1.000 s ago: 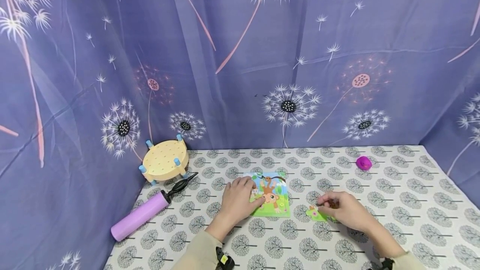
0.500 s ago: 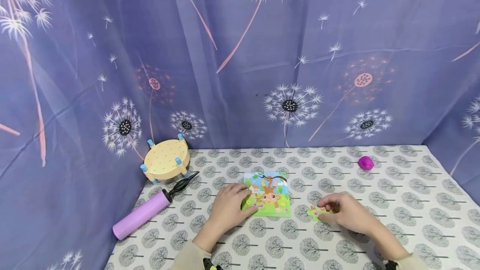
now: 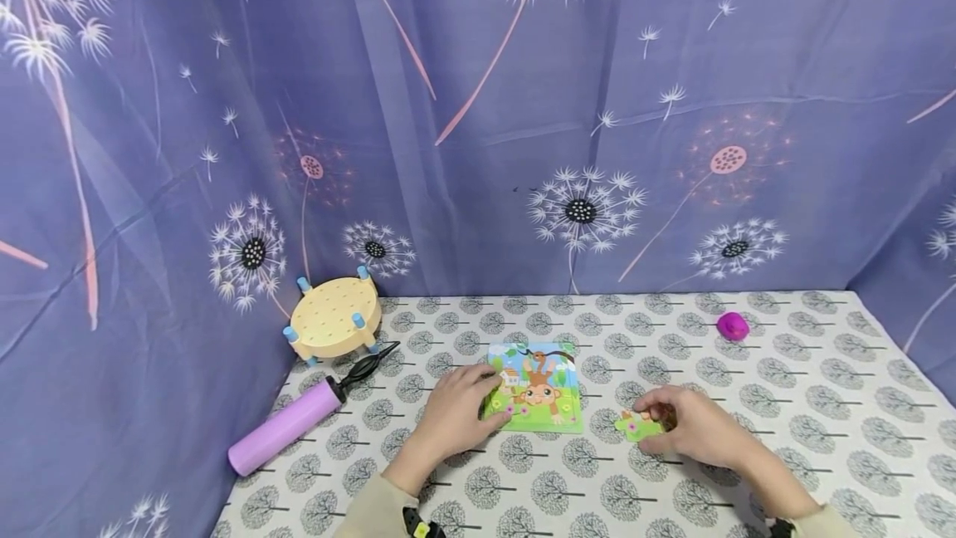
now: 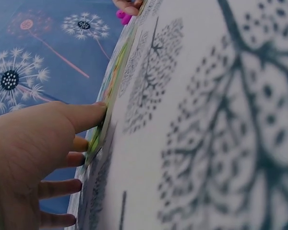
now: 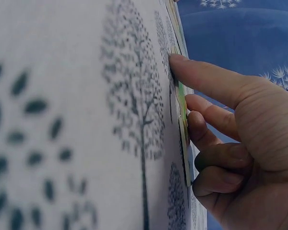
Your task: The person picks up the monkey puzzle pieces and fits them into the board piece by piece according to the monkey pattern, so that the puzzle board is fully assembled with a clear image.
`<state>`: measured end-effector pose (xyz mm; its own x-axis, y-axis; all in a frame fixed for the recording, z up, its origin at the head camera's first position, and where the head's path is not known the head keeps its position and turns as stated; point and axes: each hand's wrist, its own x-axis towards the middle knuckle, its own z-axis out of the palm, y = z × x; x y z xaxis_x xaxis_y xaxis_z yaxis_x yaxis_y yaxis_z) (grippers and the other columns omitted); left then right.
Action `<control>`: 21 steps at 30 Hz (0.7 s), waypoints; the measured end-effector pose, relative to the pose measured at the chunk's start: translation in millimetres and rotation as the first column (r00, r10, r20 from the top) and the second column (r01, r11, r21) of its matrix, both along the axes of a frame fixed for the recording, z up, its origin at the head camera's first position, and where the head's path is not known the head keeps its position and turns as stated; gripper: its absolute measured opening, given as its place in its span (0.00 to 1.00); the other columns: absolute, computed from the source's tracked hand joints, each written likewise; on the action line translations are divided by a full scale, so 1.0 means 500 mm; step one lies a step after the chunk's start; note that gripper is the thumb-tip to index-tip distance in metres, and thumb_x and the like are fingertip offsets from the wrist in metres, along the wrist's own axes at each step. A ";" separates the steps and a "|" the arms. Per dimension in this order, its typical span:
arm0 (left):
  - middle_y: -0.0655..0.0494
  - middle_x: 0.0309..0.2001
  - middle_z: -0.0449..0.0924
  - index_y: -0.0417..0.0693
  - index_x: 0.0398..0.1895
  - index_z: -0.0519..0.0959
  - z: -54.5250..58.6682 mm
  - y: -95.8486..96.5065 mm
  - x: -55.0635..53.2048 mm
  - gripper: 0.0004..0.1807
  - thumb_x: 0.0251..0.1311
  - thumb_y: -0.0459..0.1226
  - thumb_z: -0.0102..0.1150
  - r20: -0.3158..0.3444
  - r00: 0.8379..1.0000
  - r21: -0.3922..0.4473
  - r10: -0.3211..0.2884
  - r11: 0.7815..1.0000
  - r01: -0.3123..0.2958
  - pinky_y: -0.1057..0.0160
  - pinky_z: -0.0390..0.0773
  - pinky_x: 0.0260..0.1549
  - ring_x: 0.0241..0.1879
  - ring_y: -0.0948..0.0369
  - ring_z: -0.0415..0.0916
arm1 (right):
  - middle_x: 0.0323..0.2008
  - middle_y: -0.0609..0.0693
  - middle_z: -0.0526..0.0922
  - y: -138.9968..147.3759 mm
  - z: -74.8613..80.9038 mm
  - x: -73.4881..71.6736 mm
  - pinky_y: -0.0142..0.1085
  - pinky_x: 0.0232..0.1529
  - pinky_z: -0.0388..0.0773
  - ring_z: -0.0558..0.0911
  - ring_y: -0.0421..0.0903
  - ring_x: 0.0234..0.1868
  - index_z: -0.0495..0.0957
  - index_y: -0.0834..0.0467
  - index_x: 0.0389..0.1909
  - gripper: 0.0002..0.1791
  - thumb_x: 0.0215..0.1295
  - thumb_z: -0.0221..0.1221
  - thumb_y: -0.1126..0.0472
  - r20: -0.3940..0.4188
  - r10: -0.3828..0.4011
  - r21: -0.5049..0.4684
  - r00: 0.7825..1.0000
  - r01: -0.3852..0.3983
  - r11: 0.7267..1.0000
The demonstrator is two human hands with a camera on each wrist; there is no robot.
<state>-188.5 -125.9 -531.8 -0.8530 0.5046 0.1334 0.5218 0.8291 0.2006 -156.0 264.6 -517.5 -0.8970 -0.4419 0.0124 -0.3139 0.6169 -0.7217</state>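
Note:
A square jigsaw puzzle (image 3: 548, 380) with an upside-down monkey picture lies flat on the table in the head view. My left hand (image 3: 457, 409) rests at its left edge, fingers spread and loosely bent. In the left wrist view the thumb (image 4: 89, 117) touches the puzzle's rim. To the right of the puzzle, my right hand (image 3: 690, 422) pinches a small green puzzle piece (image 3: 635, 426) with a pink flower on it, low over the cloth. The right wrist view has the thumb (image 5: 201, 72) at one end of the piece and the fingers bent over it, partly hiding it.
A purple hand pump (image 3: 287, 426) with a black nozzle lies at the left. Behind it a yellow round stool-like toy (image 3: 336, 318) with blue legs leans by the curtain. A small magenta toy (image 3: 733, 326) sits at the back right. The tree-print cloth (image 3: 829, 438) covers the table.
My left hand has drawn back leftward, its thumb moving from the monkey's face to the puzzle's lower left. The right hand stays at the small piece, its fingers shifting slightly.

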 end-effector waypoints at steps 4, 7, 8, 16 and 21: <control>0.57 0.74 0.70 0.57 0.68 0.79 0.004 -0.008 -0.003 0.33 0.68 0.64 0.58 0.029 0.999 0.005 -0.026 1.000 0.026 0.38 0.66 0.70 0.71 0.50 0.67 | 0.34 0.43 0.79 -0.001 0.001 0.001 0.31 0.36 0.79 0.76 0.40 0.35 0.84 0.54 0.45 0.25 0.50 0.79 0.48 -0.003 -0.006 0.007 1.000 0.006 1.000; 0.57 0.75 0.68 0.60 0.68 0.79 0.007 -0.014 -0.006 0.32 0.69 0.64 0.57 0.047 0.998 0.003 -0.050 0.999 0.050 0.37 0.64 0.70 0.72 0.50 0.66 | 0.34 0.43 0.79 0.000 0.000 0.002 0.31 0.36 0.79 0.76 0.40 0.35 0.84 0.55 0.46 0.26 0.50 0.79 0.47 -0.011 -0.014 0.017 1.000 0.014 1.000; 0.58 0.75 0.68 0.61 0.68 0.79 0.007 -0.015 -0.006 0.31 0.68 0.63 0.58 0.054 0.997 0.003 -0.055 0.998 0.055 0.37 0.64 0.71 0.72 0.50 0.66 | 0.34 0.43 0.79 0.001 0.000 0.002 0.31 0.36 0.78 0.76 0.39 0.35 0.84 0.56 0.48 0.28 0.49 0.79 0.47 -0.014 -0.019 0.023 1.000 0.020 1.000; 0.59 0.76 0.67 0.65 0.69 0.78 0.011 -0.017 -0.006 0.30 0.67 0.63 0.59 0.056 0.996 -0.010 -0.068 0.998 0.068 0.35 0.64 0.70 0.72 0.50 0.65 | 0.35 0.41 0.80 0.010 -0.003 0.002 0.32 0.35 0.77 0.75 0.39 0.35 0.84 0.56 0.48 0.30 0.47 0.80 0.45 -0.032 -0.042 0.062 0.999 0.044 0.997; 0.58 0.76 0.67 0.65 0.69 0.78 0.017 -0.015 -0.002 0.31 0.68 0.64 0.57 0.043 0.997 -0.039 -0.062 0.997 0.063 0.34 0.65 0.69 0.72 0.49 0.66 | 0.35 0.40 0.80 0.011 -0.004 -0.001 0.32 0.36 0.78 0.76 0.38 0.35 0.84 0.53 0.45 0.26 0.47 0.79 0.45 -0.024 -0.044 0.074 0.999 0.046 0.996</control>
<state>-189.6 -133.3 -523.0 -0.8241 0.5612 0.0768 0.5647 0.8031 0.1903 -156.6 270.0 -519.6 -0.9157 -0.4018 0.0007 -0.3001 0.6828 -0.6662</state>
